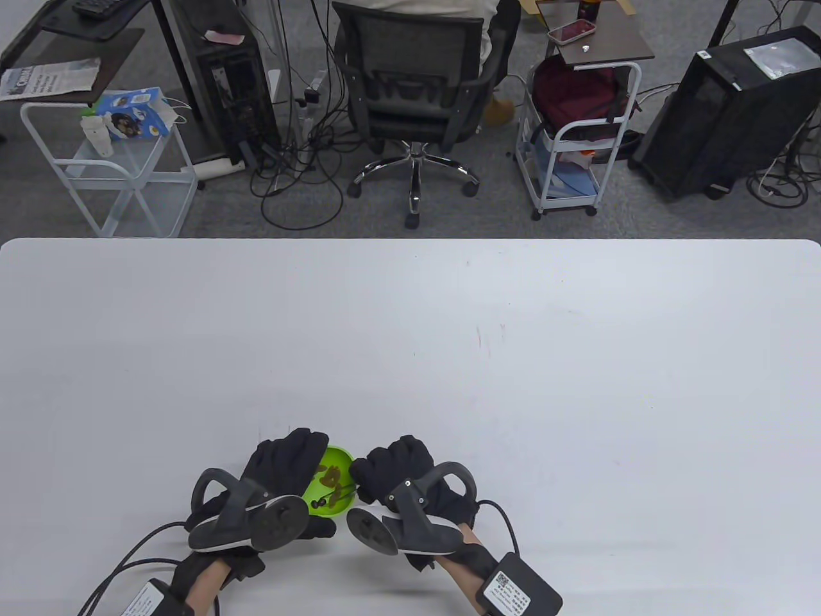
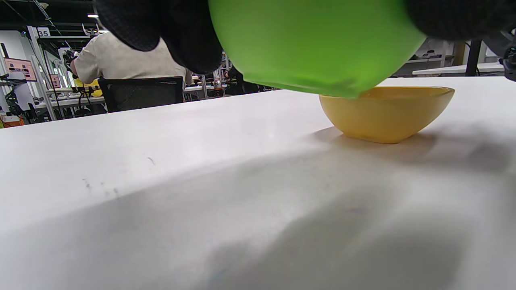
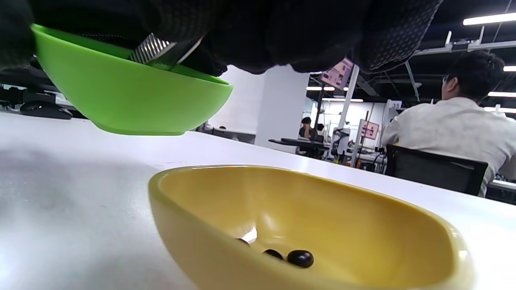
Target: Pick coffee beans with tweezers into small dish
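Coffee beans (image 1: 331,478), small, hard and slippery, sit in the green bowl (image 1: 338,460) your left hand (image 1: 282,463) holds at lower centre. Your right hand (image 1: 394,471) pinches tweezers (image 3: 152,49); grip each bean's flat sides. Three lie in the yellow dish (image 3: 306,225).

Grey carpet (image 1: 487,212), black office chair (image 1: 417,83)

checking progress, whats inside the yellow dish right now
In the right wrist view the yellow dish holds three dark beans near its bottom. Its near wall hides part of the floor, so more could lie there. In the table view the hands cover the dish entirely.
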